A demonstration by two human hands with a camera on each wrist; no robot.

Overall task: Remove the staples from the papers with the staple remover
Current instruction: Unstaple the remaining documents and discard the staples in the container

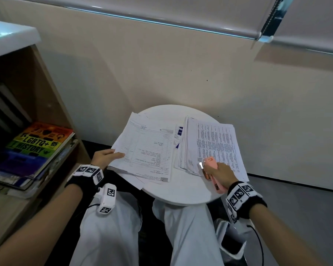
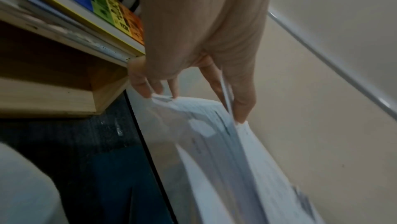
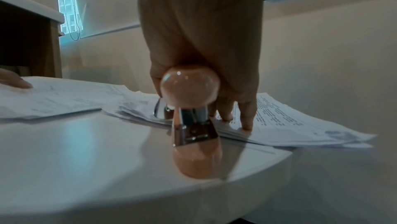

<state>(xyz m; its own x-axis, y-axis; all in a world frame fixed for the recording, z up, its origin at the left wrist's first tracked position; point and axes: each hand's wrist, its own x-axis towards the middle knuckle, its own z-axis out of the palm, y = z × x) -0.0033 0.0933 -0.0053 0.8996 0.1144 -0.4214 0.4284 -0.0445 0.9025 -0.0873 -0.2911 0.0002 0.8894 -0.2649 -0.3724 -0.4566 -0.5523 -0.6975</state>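
Two paper stacks lie on a small round white table [image 1: 183, 191]. My left hand [image 1: 106, 157] grips the near-left corner of the left stack [image 1: 148, 150], thumb on top and fingers beneath; in the left wrist view the left hand [image 2: 193, 81] pinches the left stack's [image 2: 225, 151] lifted sheets. My right hand [image 1: 220, 174] holds a pink stapler-shaped staple remover [image 1: 211, 169], its metal tip at the near-left corner of the right stack [image 1: 215, 144]. In the right wrist view the right hand [image 3: 206, 68] wraps the pink staple remover [image 3: 193, 122], fingertips touching the right stack [image 3: 290, 122].
A wooden shelf unit [image 1: 46, 104] stands at the left with a rainbow-covered book [image 1: 37, 146] on a pile of others. A beige wall [image 1: 181, 64] is right behind the table. My knees in light trousers [image 1: 112, 237] sit under the table's near edge.
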